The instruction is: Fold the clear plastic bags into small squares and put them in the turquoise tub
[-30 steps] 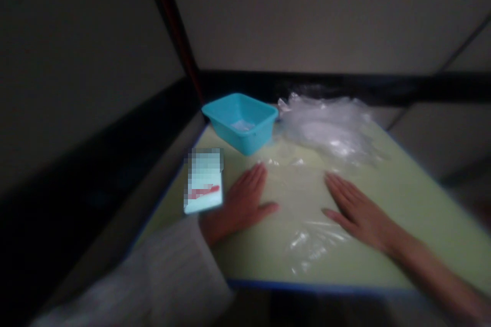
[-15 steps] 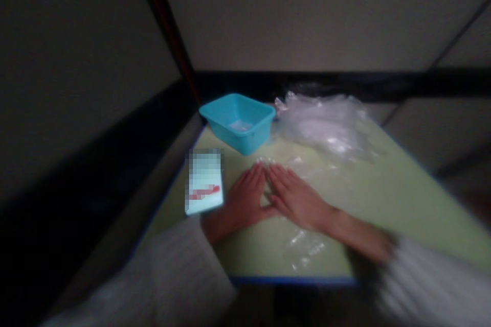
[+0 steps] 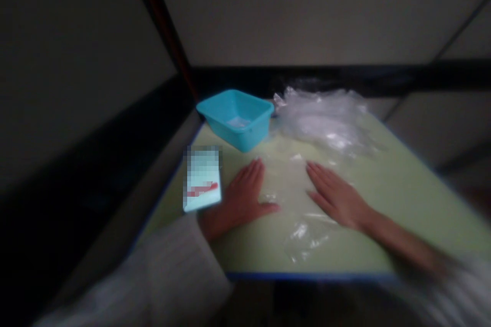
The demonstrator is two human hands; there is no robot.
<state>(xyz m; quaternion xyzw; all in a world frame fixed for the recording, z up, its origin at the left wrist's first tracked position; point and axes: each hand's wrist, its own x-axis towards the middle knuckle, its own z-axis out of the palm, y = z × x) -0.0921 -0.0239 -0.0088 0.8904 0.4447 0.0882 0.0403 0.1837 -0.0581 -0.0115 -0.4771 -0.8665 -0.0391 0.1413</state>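
A clear plastic bag (image 3: 293, 189) lies flat on the yellow-green table (image 3: 399, 204), with shiny creases towards the near edge. My left hand (image 3: 247, 191) rests palm down at the bag's left side, fingers stretched forward and thumb pointing right. Flat over the bag's right side lies my right hand (image 3: 337, 194), its fingers extended and pointing up-left. A gap showing the clear plastic separates the two hands. Neither hand grips anything. Blur and dim light hide the bag's exact outline.
Behind my left hand stands a turquoise plastic basin (image 3: 245, 138) with something pale inside. A heap of clear plastic bags (image 3: 326, 117) covers the back right. A lit phone (image 3: 202, 179), its screen pixelated, lies beside my left wrist. Walls (image 3: 307, 15) border the table's far side.
My right hand has slid right across the plastic, away from my left hand, uncovering the middle of the bag. My left hand has stayed nearly in place.
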